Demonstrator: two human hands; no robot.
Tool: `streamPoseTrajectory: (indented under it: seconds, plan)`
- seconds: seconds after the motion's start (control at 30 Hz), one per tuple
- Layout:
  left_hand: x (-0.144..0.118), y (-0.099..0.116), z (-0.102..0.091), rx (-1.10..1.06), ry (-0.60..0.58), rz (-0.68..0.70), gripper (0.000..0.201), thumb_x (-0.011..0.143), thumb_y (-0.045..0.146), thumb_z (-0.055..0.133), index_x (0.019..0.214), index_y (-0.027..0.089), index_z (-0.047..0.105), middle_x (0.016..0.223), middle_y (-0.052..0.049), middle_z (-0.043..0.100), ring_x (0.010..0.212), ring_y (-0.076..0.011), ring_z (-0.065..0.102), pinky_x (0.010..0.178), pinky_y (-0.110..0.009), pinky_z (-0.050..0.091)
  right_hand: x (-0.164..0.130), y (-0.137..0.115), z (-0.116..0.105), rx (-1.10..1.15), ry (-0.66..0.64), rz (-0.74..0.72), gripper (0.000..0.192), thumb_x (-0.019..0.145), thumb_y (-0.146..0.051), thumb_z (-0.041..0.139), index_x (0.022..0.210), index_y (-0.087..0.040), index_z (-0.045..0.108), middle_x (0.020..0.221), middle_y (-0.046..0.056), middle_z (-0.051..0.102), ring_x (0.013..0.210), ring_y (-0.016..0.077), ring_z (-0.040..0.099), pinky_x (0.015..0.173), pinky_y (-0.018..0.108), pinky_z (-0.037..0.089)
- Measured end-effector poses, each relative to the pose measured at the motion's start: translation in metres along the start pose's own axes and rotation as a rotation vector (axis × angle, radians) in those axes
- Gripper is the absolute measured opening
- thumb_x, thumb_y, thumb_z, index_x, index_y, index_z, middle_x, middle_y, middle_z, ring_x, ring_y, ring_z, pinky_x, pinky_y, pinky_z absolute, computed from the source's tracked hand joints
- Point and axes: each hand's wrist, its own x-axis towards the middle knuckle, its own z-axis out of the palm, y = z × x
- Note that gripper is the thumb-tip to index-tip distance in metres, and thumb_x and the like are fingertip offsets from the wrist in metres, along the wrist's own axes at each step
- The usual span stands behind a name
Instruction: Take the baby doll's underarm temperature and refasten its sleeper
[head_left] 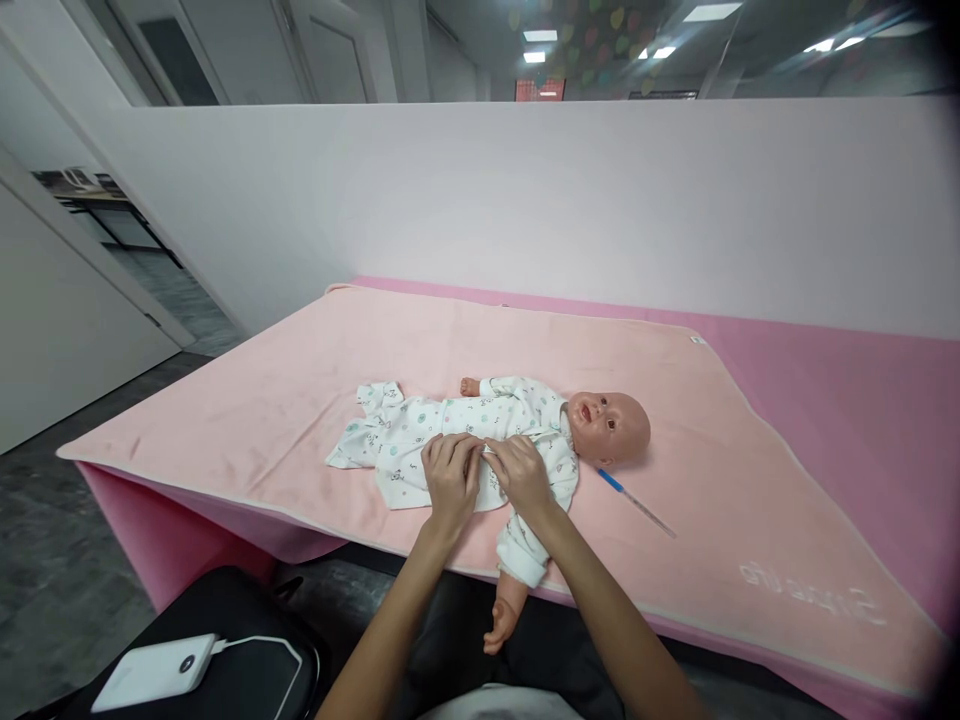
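A baby doll (609, 425) lies on its back, its head to the right. It wears a white patterned baby garment (409, 445). My left hand (453, 475) is closed at the front of the garment, with bent fingers pinching the cloth. Close beside it, fingertips almost meeting, my right hand (519, 475) also pinches the cloth at the doll's middle. My fingers hide what exactly lies between them. One doll arm (508, 605) hangs toward me over the table edge, below my right wrist. Its other hand (470, 387) points away from me.
Near the doll's head lies a thin tool (636, 502) with a blue handle and a metal shaft. A pale pink blanket (247, 400) covers the table over a darker pink cloth (847, 400). A white wall (525, 200) stands behind. At lower left, a white power bank (156, 672) sits on a black seat.
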Motion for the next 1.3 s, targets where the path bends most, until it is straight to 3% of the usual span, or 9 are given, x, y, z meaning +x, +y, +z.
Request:
streamPoseTrajectory:
  seconds: [0.6, 1.13, 1.3]
  plan:
    - [-0.0013, 0.0018, -0.0022, -0.018, -0.043, -0.012, 0.011, 0.085, 0.019, 0.05, 0.088, 0.021, 0.061, 0.089, -0.003, 0.065, 0.087, -0.0179, 0.053, 0.082, -0.035, 0.037, -0.0002, -0.0009, -0.0009, -0.109, 0.06, -0.113, 0.025, 0.092, -0.015, 0.041, 0.104, -0.013, 0.064, 0.062, 0.004, 0.06, 0.061, 0.0158, 0.052, 0.059, 0.033, 0.038]
    - [-0.0042, 0.0017, -0.0013, -0.08, -0.08, -0.054, 0.013, 0.086, 0.022, 0.047, 0.081, 0.02, 0.059, 0.081, -0.003, 0.063, 0.08, -0.0176, 0.054, 0.078, -0.035, 0.036, -0.0007, -0.0045, -0.0013, -0.055, 0.108, -0.07, 0.022, 0.089, -0.015, 0.043, 0.083, -0.017, 0.065, 0.059, 0.003, 0.061, 0.061, 0.0146, 0.056, 0.063, 0.031, 0.043]
    - [-0.006, 0.0048, -0.0026, -0.069, -0.085, -0.06, 0.013, 0.086, 0.023, 0.046, 0.08, 0.02, 0.057, 0.079, -0.003, 0.061, 0.077, -0.0176, 0.052, 0.076, -0.035, 0.036, -0.0024, -0.004, -0.0015, -0.03, 0.058, -0.003, 0.023, 0.089, -0.017, 0.042, 0.077, -0.019, 0.061, 0.063, 0.003, 0.06, 0.066, 0.0152, 0.056, 0.067, 0.031, 0.042]
